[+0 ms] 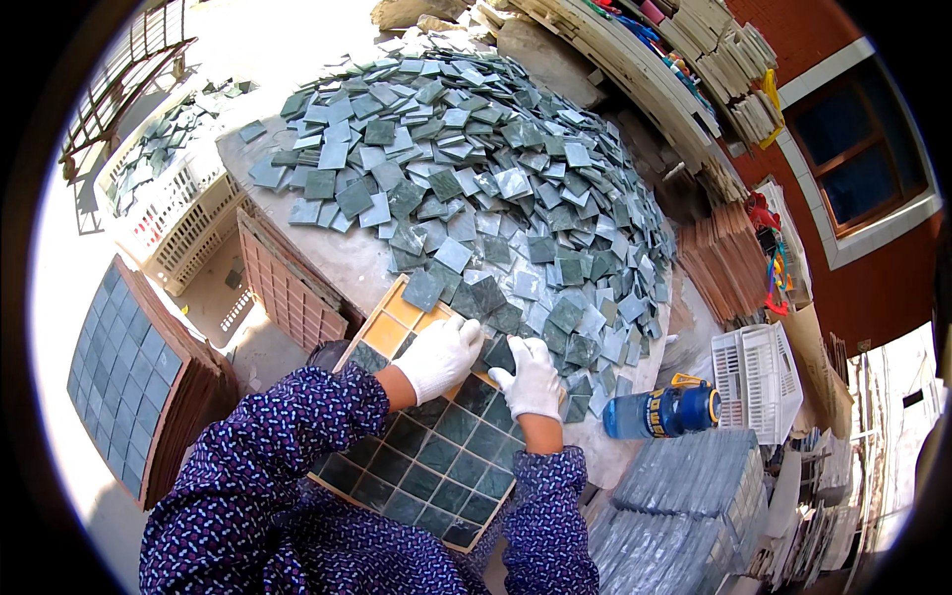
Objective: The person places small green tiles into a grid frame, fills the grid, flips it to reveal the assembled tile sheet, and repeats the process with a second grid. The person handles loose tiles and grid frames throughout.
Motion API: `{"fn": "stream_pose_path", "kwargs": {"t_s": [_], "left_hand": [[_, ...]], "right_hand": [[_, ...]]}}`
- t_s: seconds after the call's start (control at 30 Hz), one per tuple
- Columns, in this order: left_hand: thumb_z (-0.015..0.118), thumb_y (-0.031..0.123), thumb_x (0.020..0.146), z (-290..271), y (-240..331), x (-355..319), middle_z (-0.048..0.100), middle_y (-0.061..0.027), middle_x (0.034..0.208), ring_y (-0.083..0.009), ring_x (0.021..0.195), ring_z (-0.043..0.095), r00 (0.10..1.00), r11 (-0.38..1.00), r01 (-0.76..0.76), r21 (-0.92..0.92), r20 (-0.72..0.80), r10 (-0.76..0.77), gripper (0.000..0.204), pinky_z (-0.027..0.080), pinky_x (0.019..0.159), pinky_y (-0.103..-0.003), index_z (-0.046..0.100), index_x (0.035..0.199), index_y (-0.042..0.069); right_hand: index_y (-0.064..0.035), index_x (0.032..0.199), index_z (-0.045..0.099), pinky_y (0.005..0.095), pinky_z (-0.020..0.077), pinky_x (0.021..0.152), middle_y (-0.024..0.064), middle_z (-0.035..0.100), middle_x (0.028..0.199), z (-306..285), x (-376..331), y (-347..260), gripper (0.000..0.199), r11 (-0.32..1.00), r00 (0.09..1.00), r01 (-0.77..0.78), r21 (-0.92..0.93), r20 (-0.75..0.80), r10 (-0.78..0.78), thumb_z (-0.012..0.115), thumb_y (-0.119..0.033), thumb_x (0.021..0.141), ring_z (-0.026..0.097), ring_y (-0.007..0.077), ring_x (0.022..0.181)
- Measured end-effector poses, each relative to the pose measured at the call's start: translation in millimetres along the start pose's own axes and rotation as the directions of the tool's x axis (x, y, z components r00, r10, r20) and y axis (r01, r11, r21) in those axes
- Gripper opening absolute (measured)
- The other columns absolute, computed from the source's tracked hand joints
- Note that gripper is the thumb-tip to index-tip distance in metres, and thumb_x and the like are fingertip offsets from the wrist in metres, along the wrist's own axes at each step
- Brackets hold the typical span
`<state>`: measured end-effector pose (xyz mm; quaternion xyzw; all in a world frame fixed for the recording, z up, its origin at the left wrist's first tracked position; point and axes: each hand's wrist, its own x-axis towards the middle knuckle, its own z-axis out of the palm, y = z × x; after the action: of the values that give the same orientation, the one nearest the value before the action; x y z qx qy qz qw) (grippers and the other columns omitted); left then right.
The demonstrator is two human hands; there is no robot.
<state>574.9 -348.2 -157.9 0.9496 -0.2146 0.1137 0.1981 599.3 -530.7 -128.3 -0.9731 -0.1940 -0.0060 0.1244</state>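
Note:
A wooden grid tray (pixel 459 464) leans toward me, most of its pockets filled with square dark green stone tiles. Some pockets at its far left end show bare yellowish wood. My left hand (pixel 441 359), in a white glove, is over the tray's far part with its fingers curled together; what they hold is hidden. My right hand (pixel 532 381), also gloved, is at the tray's far right edge. Its thumb and forefinger close at the edge of a dark green tile (pixel 499 353) between the hands. Just beyond lies a big heap of loose stone tiles (pixel 456 188).
To the left are a stack of tile-filled panels (pixel 119 377), reddish grid trays (pixel 288 283) and a cream plastic crate (pixel 188 233). At the right are a blue water bottle (pixel 659 413), plastic-wrapped stacks (pixel 684 496), a white basket (pixel 759 382) and stacked reddish trays (pixel 719 263).

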Motion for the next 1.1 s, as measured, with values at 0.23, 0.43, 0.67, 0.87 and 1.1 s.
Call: {"fn": "stream_pose_path", "kwargs": {"t_s": [0.23, 0.43, 0.67, 0.87, 1.1], "left_hand": [[0.069, 0.017, 0.069, -40.7, -28.2, -32.7, 0.052, -0.0139, 0.105, -0.0324, 0.098, 0.055, 0.995, 0.984, 0.062, -0.164, 0.088, -0.048, 0.049, 0.049, 0.084, -0.04, 0.054, 0.113, 0.002], [0.07, 0.017, 0.071, -26.5, -29.6, -70.1, 0.054, -0.0139, 0.114, -0.0331, 0.103, 0.056, 0.992, 0.972, -0.035, -0.233, 0.111, 0.063, 0.053, 0.049, 0.087, -0.04, 0.053, 0.118, 0.003], [0.069, 0.012, 0.073, -13.8, -19.1, -55.5, 0.053, -0.0136, 0.116, -0.0322, 0.103, 0.056, 0.994, 0.972, -0.055, -0.227, 0.084, 0.076, 0.044, 0.048, 0.089, -0.039, 0.056, 0.115, 0.003], [0.056, 0.004, 0.078, -10.4, 2.1, -48.1, 0.051, -0.0156, 0.111, -0.0335, 0.098, 0.055, 0.999, 0.974, 0.038, -0.223, 0.038, -0.03, 0.035, 0.049, 0.085, -0.038, 0.055, 0.113, 0.001], [0.061, 0.015, 0.078, -18.6, 16.4, -85.3, 0.052, -0.0134, 0.125, -0.0286, 0.118, 0.05, 0.995, 0.995, -0.032, -0.098, -0.099, 0.022, 0.041, 0.04, 0.1, -0.04, 0.054, 0.117, 0.002]], "right_hand": [[-0.0094, 0.114, 0.059, 0.0412, 0.0473, 0.088, 0.0115, 0.055, 0.111, -3.3, -2.0, -5.1, 0.056, 0.996, 0.997, -0.075, -0.038, 0.023, 0.076, 0.081, -0.031, 0.067, 0.056, 0.0315, 0.104], [-0.0079, 0.109, 0.062, 0.0413, 0.0483, 0.086, 0.0135, 0.058, 0.111, -0.7, -1.0, -11.4, 0.051, 0.999, 0.987, 0.0, -0.049, 0.16, 0.007, 0.078, -0.036, 0.07, 0.058, 0.0322, 0.103], [-0.0133, 0.115, 0.06, 0.0416, 0.0494, 0.084, 0.0137, 0.062, 0.108, -9.7, -7.0, -22.8, 0.056, 0.956, 0.967, -0.23, -0.183, 0.065, 0.245, 0.08, -0.04, 0.068, 0.06, 0.0334, 0.102], [-0.0098, 0.118, 0.056, 0.0424, 0.0471, 0.088, 0.0155, 0.059, 0.114, -7.5, 12.1, -33.1, 0.054, 0.998, 0.998, -0.054, 0.007, 0.018, 0.054, 0.077, -0.03, 0.073, 0.057, 0.0351, 0.106], [-0.0129, 0.123, 0.057, 0.0403, 0.0453, 0.093, 0.0114, 0.056, 0.119, 29.7, 20.5, -38.1, 0.054, 0.992, 0.993, 0.106, -0.062, -0.038, -0.108, 0.076, -0.025, 0.073, 0.054, 0.0319, 0.11]]}}
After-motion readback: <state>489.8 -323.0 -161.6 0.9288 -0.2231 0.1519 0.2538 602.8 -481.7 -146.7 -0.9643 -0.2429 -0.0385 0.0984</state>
